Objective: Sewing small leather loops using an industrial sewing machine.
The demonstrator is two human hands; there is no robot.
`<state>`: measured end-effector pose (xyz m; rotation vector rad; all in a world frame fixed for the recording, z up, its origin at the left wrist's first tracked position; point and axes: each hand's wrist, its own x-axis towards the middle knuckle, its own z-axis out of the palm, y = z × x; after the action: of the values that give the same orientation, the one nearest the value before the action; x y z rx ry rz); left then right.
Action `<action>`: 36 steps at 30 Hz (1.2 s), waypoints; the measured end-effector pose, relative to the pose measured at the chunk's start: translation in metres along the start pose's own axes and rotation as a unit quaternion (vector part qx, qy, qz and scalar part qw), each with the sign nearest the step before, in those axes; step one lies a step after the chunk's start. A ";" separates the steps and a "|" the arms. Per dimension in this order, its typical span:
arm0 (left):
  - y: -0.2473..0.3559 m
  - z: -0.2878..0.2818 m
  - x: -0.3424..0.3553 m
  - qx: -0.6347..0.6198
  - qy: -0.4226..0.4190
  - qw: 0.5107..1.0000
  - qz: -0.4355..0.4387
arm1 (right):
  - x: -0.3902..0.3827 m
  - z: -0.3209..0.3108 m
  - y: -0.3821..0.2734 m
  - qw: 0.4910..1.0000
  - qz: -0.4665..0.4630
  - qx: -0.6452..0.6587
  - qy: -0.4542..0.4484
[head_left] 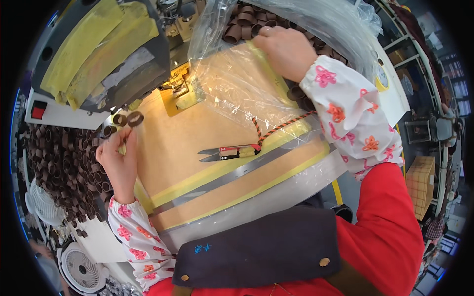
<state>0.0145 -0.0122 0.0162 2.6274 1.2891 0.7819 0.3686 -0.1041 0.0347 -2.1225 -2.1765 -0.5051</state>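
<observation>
My left hand (117, 157) is closed in a pinch, its fingertips at the lower edge of a brown band ring (135, 118). A pile of similar brown rings (64, 163) lies beside that hand on the left. At the far right, my right hand (286, 52) reaches to a clear plastic bag (212, 24) with more brown rings (245, 22) in it. Its fingers are curled down among them, and what they grip is hidden. Thread snips (232, 152) with a twisted orange and black cord lie on the tan work board (168, 148) between my hands.
A sewing machine (103, 54) with yellow tape on its head stands at the back left, its lit metal needle area (178, 84) over the board. A white fan (81, 266) is at the lower left. Right of the table are a plaid box (420, 187) and shelving (402, 44).
</observation>
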 end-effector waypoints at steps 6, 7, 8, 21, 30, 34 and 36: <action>0.047 0.029 0.020 0.042 0.007 0.988 0.150 | 0.000 0.018 0.018 0.999 0.042 -0.029 -0.008; 0.047 0.035 0.021 0.057 0.013 0.989 0.134 | 0.002 0.021 0.018 0.998 0.048 -0.032 0.011; 0.046 0.041 0.021 0.071 0.018 0.990 0.119 | 0.003 0.022 0.021 0.998 0.031 -0.042 0.036; 0.013 0.026 0.023 0.053 0.044 0.997 0.041 | 0.029 0.024 -0.107 0.933 -0.052 0.347 0.082; 0.051 0.081 0.030 0.024 0.027 0.996 0.083 | 0.030 0.039 -0.119 0.904 -0.030 0.427 0.022; 0.045 0.072 0.031 -0.019 -0.011 0.999 0.044 | 0.031 0.039 -0.121 0.861 0.015 0.506 0.056; 0.044 0.071 0.033 -0.054 -0.022 0.997 0.046 | 0.031 0.038 -0.121 0.864 0.028 0.499 0.057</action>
<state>0.0974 -0.0066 -0.0175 2.6176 1.0888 0.7783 0.2553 -0.0636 -0.0155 -1.4848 -1.6867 0.4332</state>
